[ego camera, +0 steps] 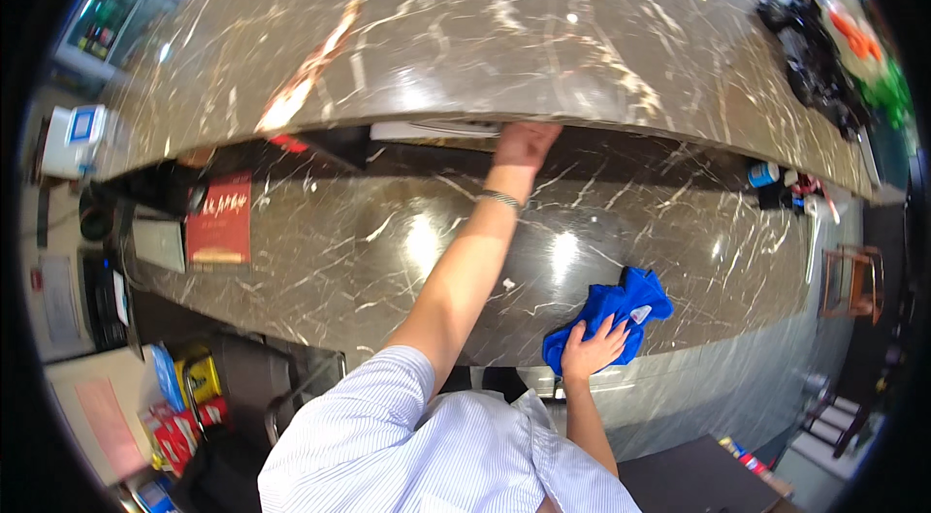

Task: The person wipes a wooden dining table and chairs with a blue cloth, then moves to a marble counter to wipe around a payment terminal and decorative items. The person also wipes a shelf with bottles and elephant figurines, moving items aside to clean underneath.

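Observation:
My left hand [529, 142] reaches beneath the front edge of the raised marble counter [465, 26]. Its fingers are partly hidden there, and what they touch cannot be made out. Close to it, a white object [436, 130] shows in the gap under that edge. On the lower marble worktop [349, 236], a crumpled blue cloth [644, 295] with a small pale tag lies near the front edge. My right hand [595, 351] rests flat on this cloth, fingers spread. A small white scrap [508, 283] sits on the stone between my arms.
A red book or folder [220, 218] lies at the worktop's left, with a blue-labelled container [762, 174] at its right end. Black plastic bags [811, 62] rest on the raised counter's right end. A dark chair [240, 433] stands at lower left.

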